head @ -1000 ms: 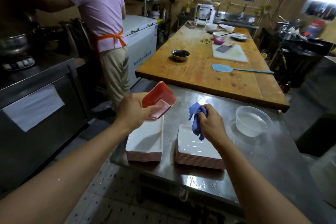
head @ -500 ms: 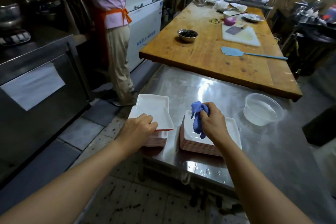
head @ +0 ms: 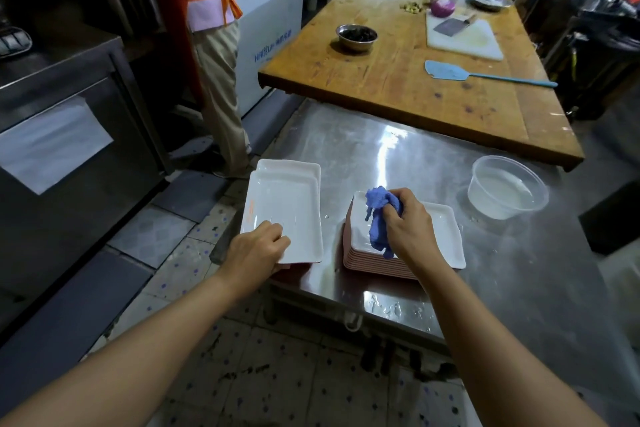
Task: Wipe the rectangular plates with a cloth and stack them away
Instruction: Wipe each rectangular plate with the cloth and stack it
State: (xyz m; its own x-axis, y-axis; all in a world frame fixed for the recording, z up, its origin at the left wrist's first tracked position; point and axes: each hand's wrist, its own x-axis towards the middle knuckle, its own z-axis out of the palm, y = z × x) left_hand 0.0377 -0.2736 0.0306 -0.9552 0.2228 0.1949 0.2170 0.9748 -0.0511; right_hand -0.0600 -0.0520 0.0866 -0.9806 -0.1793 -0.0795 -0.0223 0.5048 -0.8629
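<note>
Two stacks of white rectangular plates with pink undersides stand at the near left edge of a steel table. My left hand grips the near edge of the top plate, which lies slightly askew on the left stack. My right hand holds a crumpled blue cloth just over the top plate of the right stack, at its left part.
A clear plastic tub of water sits right of the stacks. Beyond lies a wooden table with a metal bowl, blue spatula, and cutting board. A person in an orange apron stands left by a white freezer.
My left hand turned the plate face up and lowered it onto the left stack. My right hand with the cloth stayed over the right stack. The camera tilted downward.
</note>
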